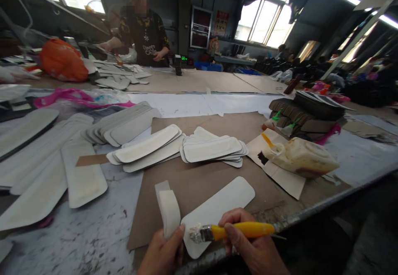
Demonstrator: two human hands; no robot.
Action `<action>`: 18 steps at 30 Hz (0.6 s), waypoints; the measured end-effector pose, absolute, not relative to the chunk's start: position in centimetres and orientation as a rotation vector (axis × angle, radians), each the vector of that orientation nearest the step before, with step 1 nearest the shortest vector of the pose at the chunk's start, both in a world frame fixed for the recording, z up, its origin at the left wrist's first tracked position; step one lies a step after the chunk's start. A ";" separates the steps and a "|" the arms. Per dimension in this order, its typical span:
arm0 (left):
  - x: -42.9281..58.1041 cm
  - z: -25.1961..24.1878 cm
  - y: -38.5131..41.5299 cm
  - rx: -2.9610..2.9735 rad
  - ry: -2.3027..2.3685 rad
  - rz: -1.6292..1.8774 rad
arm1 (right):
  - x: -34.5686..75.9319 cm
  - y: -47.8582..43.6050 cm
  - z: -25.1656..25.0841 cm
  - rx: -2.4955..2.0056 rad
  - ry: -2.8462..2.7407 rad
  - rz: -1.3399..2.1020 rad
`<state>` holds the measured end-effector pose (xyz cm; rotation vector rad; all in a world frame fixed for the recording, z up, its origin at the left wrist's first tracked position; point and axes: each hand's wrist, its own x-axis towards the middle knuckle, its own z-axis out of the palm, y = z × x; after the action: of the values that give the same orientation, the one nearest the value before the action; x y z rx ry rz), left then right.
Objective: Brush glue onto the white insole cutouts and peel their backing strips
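Note:
My right hand [241,235] grips a yellow-handled brush [245,230] whose pale-coated bristles rest on one end of a long white rounded panel [222,202]. That panel lies slanted on a brown board [143,208] near the table's front edge. In my left hand [168,246] is a bundle of white strips [170,210], pinched between thumb and fingers and standing up from the hand. The left thumb is close to the panel's left edge; whether it touches is unclear. Two fanned stacks of similar panels [214,148] lie just beyond.
At right, a tipped plastic jug [306,156] with a second yellow handle [266,140] in its mouth sits on cardboard [292,183]. Behind it are dark stacked pieces [304,117] and green-tipped bottles. More panels [83,175] cover the left. A person [144,30] stands across the table.

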<state>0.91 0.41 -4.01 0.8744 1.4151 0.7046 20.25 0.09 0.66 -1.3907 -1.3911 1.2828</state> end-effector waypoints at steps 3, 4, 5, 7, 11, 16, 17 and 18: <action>1.0 -3.9 0.4 0.896 1.442 0.713 | 20.5 0.9 -0.3 -1.465 -1.451 1.147; 1.0 -4.0 0.4 0.896 1.447 0.714 | 20.7 1.0 -0.4 -1.482 -1.493 1.043; 1.0 -4.0 0.3 0.893 1.448 0.715 | 20.9 1.1 -0.4 -1.482 -1.535 0.951; 1.1 -4.1 0.3 0.896 1.448 0.718 | 20.9 0.9 -0.1 -1.439 -1.593 0.880; 1.1 -4.5 0.3 0.944 1.463 0.735 | 20.9 0.8 -0.2 -1.410 -1.627 1.008; 1.1 -4.3 0.2 0.911 1.470 0.743 | 25.3 3.2 -0.5 -1.509 -1.733 0.377; 1.1 -4.1 0.2 0.906 1.469 0.744 | 26.4 3.6 -0.3 -1.496 -1.765 0.251; 1.1 -3.9 0.1 0.906 1.467 0.745 | 27.2 3.8 -0.1 -1.474 -1.806 0.151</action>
<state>1.09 0.14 -3.91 0.9055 1.4669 0.7453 27.24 3.84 -0.06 -1.4741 -1.8063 0.1514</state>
